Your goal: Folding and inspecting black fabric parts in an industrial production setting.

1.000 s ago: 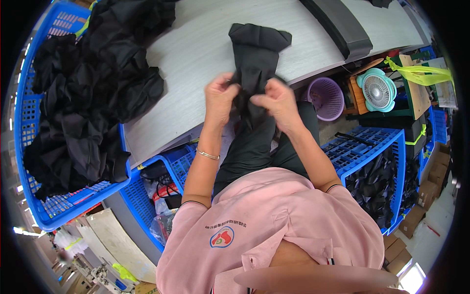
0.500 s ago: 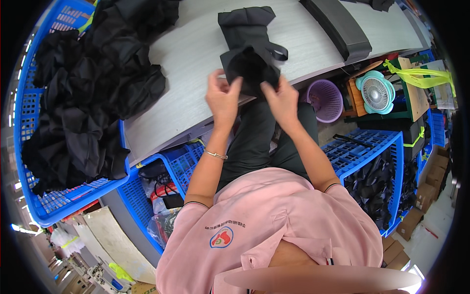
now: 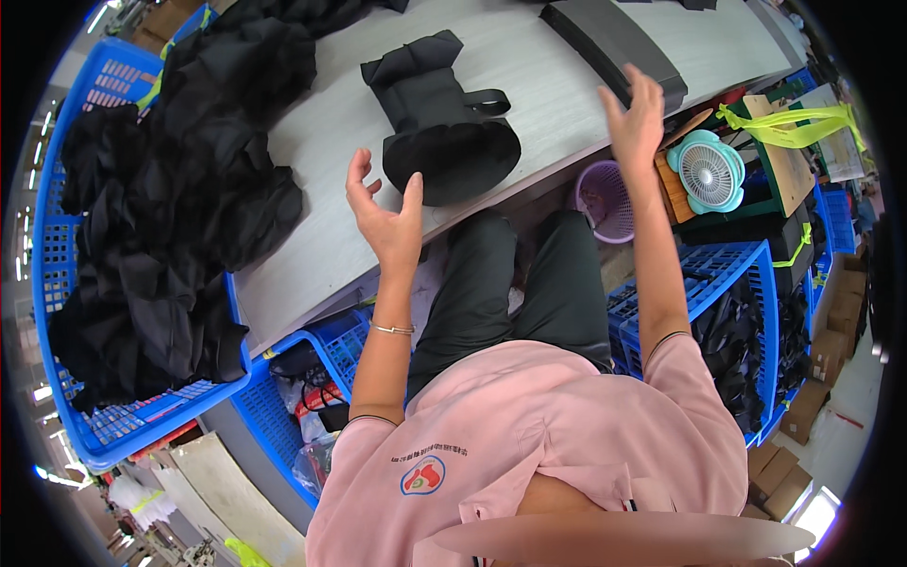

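Both hands are up off the worktop (image 3: 529, 66) and empty. The left hand (image 3: 385, 215) is raised with its palm turned inward, fingers spread and slightly curled, wrist bent back, a thin bracelet (image 3: 391, 329) on the forearm. The right hand (image 3: 635, 118) is lifted higher at about 2 o'clock from it, fingers splayed upward above the worktop's edge, close to a flat dark grey case (image 3: 614, 47).

The folded black fabric piece (image 3: 439, 123) lies on the worktop between the hands, at roughly 1 o'clock from the left hand, a strap loop poking from its right side, nothing touching it.

Half a second ago both hands were closed on this bundle, pressing it at the near edge; now they have let go and drawn apart, and the piece sits flatter, spread at its near end.

At 9 o'clock, a blue crate (image 3: 57, 236) is heaped with black garments (image 3: 161, 208).
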Available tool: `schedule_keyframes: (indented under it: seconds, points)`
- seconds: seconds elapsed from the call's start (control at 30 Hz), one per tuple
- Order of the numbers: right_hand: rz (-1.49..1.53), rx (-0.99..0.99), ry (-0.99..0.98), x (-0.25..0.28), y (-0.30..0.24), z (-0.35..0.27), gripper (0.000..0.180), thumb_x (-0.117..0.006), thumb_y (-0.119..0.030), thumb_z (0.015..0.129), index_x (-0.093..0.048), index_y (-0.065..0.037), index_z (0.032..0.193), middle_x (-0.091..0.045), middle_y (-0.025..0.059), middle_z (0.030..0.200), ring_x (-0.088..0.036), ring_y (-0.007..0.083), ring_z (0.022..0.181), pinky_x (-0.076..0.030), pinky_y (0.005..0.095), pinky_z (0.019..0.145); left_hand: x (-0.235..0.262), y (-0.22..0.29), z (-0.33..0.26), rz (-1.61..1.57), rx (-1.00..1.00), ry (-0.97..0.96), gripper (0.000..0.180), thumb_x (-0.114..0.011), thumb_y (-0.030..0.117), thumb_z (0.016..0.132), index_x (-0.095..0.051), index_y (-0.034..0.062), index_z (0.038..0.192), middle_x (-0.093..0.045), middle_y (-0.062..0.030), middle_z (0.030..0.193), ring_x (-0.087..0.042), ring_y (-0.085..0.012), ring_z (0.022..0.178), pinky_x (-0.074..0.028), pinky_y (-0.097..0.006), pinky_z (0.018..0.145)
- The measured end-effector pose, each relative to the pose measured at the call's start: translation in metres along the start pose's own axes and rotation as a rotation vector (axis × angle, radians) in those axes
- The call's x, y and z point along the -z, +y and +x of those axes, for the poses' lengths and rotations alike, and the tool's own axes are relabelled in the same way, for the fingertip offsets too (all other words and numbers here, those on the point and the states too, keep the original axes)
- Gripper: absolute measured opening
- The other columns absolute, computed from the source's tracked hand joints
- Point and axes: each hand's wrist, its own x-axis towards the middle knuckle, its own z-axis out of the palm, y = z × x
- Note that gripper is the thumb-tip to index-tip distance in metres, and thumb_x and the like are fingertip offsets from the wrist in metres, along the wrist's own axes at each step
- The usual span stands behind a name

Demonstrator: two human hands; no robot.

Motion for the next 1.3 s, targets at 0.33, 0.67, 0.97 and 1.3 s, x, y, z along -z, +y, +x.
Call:
schedule_keyframes:
  seconds: [0.33,0.67,0.97,1.3]
  points:
    - [-0.033,-0.080,-0.313,-0.016,0.101,0.041,0.031,-0.072,-0.037,0.084,-0.078,-0.010,0.100,-0.067,0.0051,0.101,-0.064,0.0259,0.097,-0.051,0.0381,0.085,-0.002,0.027,-0.051,-0.207,0.063,0.083,0.047,-0.069,0.007,0.088,-0.052,0.0005,0.131,-0.060,-0.0124,0.128,-0.057,-0.0216,0.116,-0.045,-0.033,0.094]
    - [-0.207,0.083,-0.213,0.009,0.075,0.035,0.017,-0.065,-0.021,0.081,-0.073,-0.006,0.082,-0.066,0.0071,0.094,-0.064,0.0267,0.092,-0.047,0.0433,0.083,-0.030,0.046,-0.100,-0.733,0.401,-0.396,0.035,-0.067,0.004,0.091,-0.058,-0.0006,0.125,-0.060,-0.0076,0.122,-0.056,-0.0128,0.108,-0.049,-0.025,0.088]
    - [0.235,0.252,-0.467,0.121,-0.072,-0.132,0.015,-0.063,-0.007,0.083,-0.059,0.001,0.094,-0.063,0.0207,0.120,-0.063,0.0361,0.101,-0.047,0.0443,0.091,-0.071,0.024,-0.144,-1.233,1.105,-0.828,0.080,-0.044,0.068,0.095,-0.043,0.0065,0.145,-0.045,-0.0095,0.145,-0.043,-0.0203,0.133,-0.039,-0.040,0.108]
    - [0.723,-0.428,-0.904,0.215,-0.092,-0.179,0.019,-0.053,-0.009,0.094,-0.057,0.001,0.110,-0.066,0.0223,0.096,-0.060,0.0285,0.072,-0.049,0.0329,0.070,-0.089,0.016,-0.166,-1.497,1.181,-1.104,0.079,-0.061,0.061,0.089,-0.044,0.0041,0.142,-0.051,-0.0117,0.140,-0.048,-0.0300,0.133,-0.040,-0.046,0.112]
